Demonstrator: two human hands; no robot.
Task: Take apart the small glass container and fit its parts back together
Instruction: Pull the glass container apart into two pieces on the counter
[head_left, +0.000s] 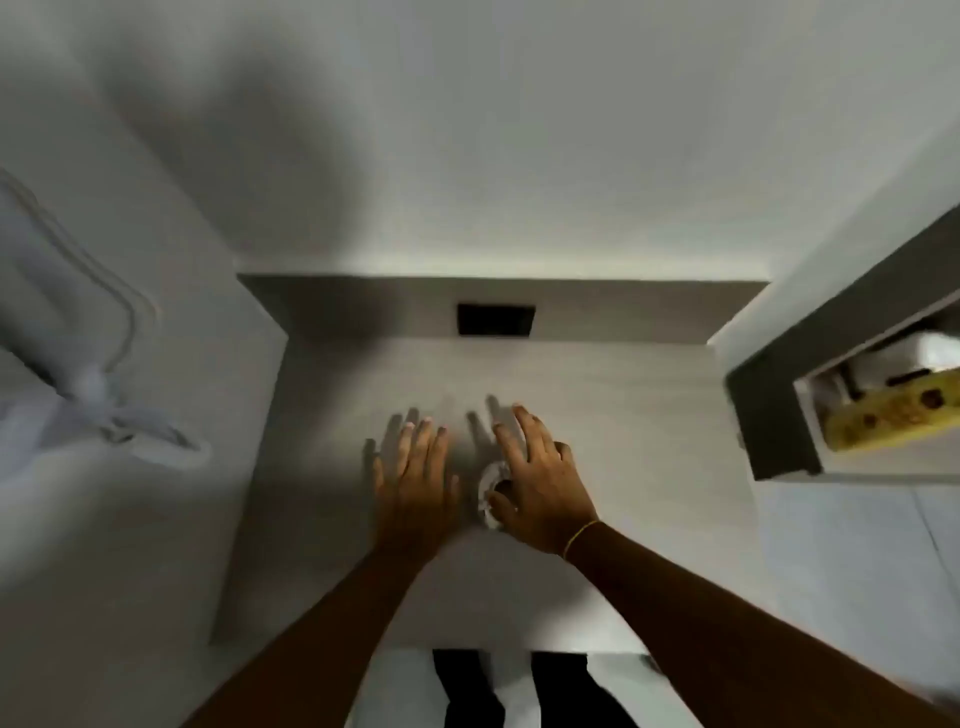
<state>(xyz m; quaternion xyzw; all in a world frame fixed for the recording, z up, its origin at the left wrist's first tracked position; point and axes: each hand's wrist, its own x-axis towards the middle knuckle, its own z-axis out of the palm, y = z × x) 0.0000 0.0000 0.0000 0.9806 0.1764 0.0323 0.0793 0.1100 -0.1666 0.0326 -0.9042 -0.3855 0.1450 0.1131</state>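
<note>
A small glass container (487, 493) with a pale, whitish top stands on the grey table (623, 415), near its middle. My right hand (540, 483) hovers over it with fingers spread, the thumb close to or touching its right side and hiding part of it. My left hand (415, 478) is flat and open just left of the container, not touching it. The picture is blurred, so the container's parts cannot be told apart.
A dark rectangular opening (496, 320) sits in the table's back wall. At the right, an open drawer or shelf (779, 395) holds a yellow packet (893, 415) and white things. White cables (119, 415) lie on a pale surface at the left.
</note>
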